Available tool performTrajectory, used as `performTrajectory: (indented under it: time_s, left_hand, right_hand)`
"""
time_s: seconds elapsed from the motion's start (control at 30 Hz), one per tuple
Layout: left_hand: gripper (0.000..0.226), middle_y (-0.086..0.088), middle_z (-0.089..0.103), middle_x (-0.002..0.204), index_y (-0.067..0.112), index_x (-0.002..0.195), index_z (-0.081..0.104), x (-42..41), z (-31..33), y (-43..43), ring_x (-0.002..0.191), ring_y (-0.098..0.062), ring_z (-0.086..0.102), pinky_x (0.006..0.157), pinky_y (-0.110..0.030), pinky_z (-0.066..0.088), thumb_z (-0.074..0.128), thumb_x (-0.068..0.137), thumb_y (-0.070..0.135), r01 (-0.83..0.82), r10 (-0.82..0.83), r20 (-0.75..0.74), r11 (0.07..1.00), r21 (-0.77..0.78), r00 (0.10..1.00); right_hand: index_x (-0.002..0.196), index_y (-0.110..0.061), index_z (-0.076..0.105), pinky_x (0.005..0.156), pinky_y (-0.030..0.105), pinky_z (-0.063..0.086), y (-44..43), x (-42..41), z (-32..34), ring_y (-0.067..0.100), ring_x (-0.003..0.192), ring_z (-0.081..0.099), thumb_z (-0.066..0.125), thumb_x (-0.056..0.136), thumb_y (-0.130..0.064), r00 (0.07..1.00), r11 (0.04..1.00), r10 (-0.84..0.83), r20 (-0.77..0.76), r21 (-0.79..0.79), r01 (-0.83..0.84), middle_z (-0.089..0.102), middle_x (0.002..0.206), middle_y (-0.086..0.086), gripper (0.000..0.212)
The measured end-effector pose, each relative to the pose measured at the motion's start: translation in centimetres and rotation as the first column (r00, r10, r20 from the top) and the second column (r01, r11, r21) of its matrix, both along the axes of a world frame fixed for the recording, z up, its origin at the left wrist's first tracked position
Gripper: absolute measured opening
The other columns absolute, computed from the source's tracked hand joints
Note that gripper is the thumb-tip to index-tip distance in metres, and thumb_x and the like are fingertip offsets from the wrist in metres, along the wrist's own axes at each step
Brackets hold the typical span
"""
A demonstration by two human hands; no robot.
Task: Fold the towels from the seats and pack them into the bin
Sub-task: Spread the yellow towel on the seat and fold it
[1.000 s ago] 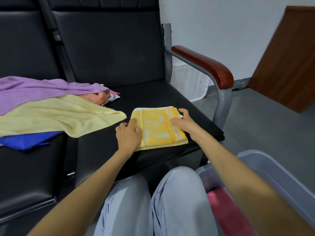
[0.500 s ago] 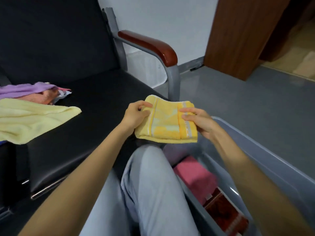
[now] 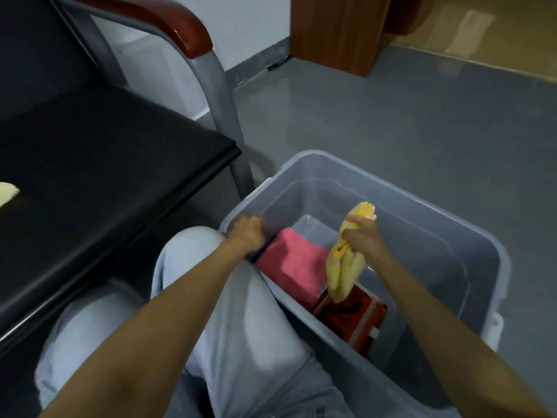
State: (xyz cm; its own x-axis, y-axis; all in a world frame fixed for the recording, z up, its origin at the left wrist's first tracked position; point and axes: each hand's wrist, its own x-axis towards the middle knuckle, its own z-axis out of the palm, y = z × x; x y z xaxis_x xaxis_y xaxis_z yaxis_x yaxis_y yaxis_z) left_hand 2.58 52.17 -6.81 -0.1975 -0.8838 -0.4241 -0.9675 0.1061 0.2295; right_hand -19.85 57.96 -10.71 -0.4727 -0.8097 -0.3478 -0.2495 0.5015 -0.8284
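My right hand (image 3: 360, 236) hangs over the bin (image 3: 422, 188), its fingers (image 3: 352, 219) curled tight round the yellow towel (image 3: 343, 267). The towel is bunched in that grip, its lower end dangling just above the red patterned towel (image 3: 352, 318) at the bin's 6 o'clock. A folded pink towel (image 3: 289, 260) lies at 9 o'clock, and the bare floor of the bin runs from 12 to 3 o'clock.

My worry is the fold. The towel is crumpled in a fist, not carried flat, so if I simply let go it will likely land as a heap and want refolding. Dropped where it hangs, it would also straddle the red and pink towels and could sit crooked, wasting the free room at 1 o'clock.

My left hand (image 3: 245, 235) is at the bin's 9 o'clock rim; it is blurred, and I cannot tell whether its curled fingers grip the rim. If they do not, a push from my right could slide the bin on the smooth floor. A pale towel corner (image 3: 7, 191) on the seat (image 3: 105, 152) is yet to be done.
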Motion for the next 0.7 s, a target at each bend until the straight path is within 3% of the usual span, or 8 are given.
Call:
performTrajectory:
  time_s: [0.2, 0.3, 0.4, 0.47, 0.53, 0.6, 0.63, 0.7]
  left_hand:
    - [0.046, -0.020, 0.031, 0.144, 0.012, 0.139, 0.037, 0.3, -1.3, 0.2, 0.135, -0.036, 0.027, 0.113, -0.046, 0.027, 0.043, 0.094, 0.016, 0.103, -0.114, 0.174, 0.992, 0.072, 0.978]
    - [0.044, -0.019, 0.032, 0.143, 0.011, 0.138, 0.037, 0.3, -1.8, -0.1, 0.134, -0.036, 0.028, 0.113, -0.045, 0.026, 0.038, 0.094, 0.012, 0.101, -0.113, 0.210, 0.993, 0.067, 0.971]
    - [0.043, -0.019, 0.033, 0.143, 0.010, 0.137, 0.039, 0.2, -1.8, -0.1, 0.134, -0.035, 0.028, 0.113, -0.043, 0.024, 0.036, 0.094, 0.011, 0.120, -0.128, 0.248, 0.992, 0.047, 0.960]
    - [0.041, -0.020, 0.035, 0.141, 0.009, 0.135, 0.041, 0.4, -1.9, -0.2, 0.133, -0.035, 0.029, 0.113, -0.041, 0.025, 0.039, 0.094, 0.012, 0.126, -0.133, 0.267, 0.991, 0.042, 0.955]
    - [0.042, -0.021, 0.036, 0.141, 0.008, 0.135, 0.041, 0.4, -2.0, -0.1, 0.133, -0.036, 0.030, 0.112, -0.041, 0.026, 0.040, 0.093, 0.011, 0.136, -0.144, 0.294, 0.990, 0.049, 0.945]
    - [0.040, -0.021, 0.037, 0.140, 0.007, 0.134, 0.041, 0.3, -2.1, 0.0, 0.132, -0.036, 0.032, 0.111, -0.040, 0.026, 0.038, 0.094, 0.011, 0.153, -0.164, 0.323, 0.986, 0.057, 0.932]
    - [0.040, -0.021, 0.038, 0.140, 0.007, 0.134, 0.041, 0.3, -2.2, 0.0, 0.131, -0.035, 0.034, 0.111, -0.040, 0.027, 0.037, 0.095, 0.011, 0.162, -0.173, 0.335, 0.985, 0.060, 0.926]
    - [0.039, -0.020, 0.039, 0.139, 0.007, 0.133, 0.042, 0.0, -2.3, 0.0, 0.130, -0.035, 0.036, 0.110, -0.040, 0.028, 0.036, 0.095, 0.012, 0.169, -0.182, 0.358, 0.983, 0.067, 0.916]
  right_hand:
    - [0.128, -0.010, 0.055, 0.091, 0.034, 0.047, -1.6, 3.3, -1.5, 0.021, 0.103, 0.053, 0.054, 0.080, 0.005, 0.998, 0.984, 0.020, 0.068, -0.175, -0.008, 0.047, 0.125, 0.009, 0.051]
    - [0.125, -0.017, 0.057, 0.085, 0.031, 0.047, -1.9, 4.6, -2.1, 0.013, 0.097, 0.049, 0.053, 0.079, 0.010, 0.976, 0.965, 0.069, 0.205, -0.263, -0.013, 0.045, 0.116, 0.000, 0.053]
    - [0.124, -0.011, 0.055, 0.065, 0.019, 0.043, -1.1, 5.4, -6.1, 0.013, 0.083, 0.048, 0.049, 0.080, 0.015, 0.964, 0.984, 0.165, 0.207, -0.097, -0.148, 0.046, 0.101, 0.000, 0.052]
    - [0.108, -0.002, 0.062, 0.054, 0.015, 0.037, 0.0, 5.7, -10.2, 0.008, 0.065, 0.053, 0.045, 0.087, 0.015, 0.934, 0.961, 0.222, 0.280, 0.098, -0.258, 0.058, 0.079, -0.002, 0.032]
    - [0.074, -0.024, 0.070, 0.054, 0.015, 0.034, 0.5, 4.6, -16.3, -0.004, 0.036, 0.048, 0.040, 0.093, 0.011, 0.931, 0.941, 0.248, 0.269, 0.160, -0.297, 0.052, 0.040, -0.018, 0.049]
    - [0.052, -0.028, 0.070, 0.052, 0.015, 0.035, 0.8, 4.1, -19.0, -0.003, 0.032, 0.048, 0.039, 0.095, 0.009, 0.940, 0.945, 0.196, 0.278, 0.202, -0.257, 0.052, 0.036, -0.016, 0.064]
    - [0.056, -0.021, 0.071, 0.046, 0.015, 0.037, 1.0, 4.6, -18.0, 0.001, 0.034, 0.048, 0.038, 0.095, 0.009, 0.944, 0.941, 0.165, 0.286, 0.241, -0.237, 0.055, 0.041, -0.011, 0.059]
    - [0.099, -0.002, 0.066, 0.049, 0.019, 0.044, 1.5, 5.9, -14.0, 0.011, 0.057, 0.057, 0.040, 0.092, 0.013, 0.950, 0.936, 0.051, 0.308, 0.317, -0.153, 0.063, 0.078, 0.009, 0.030]
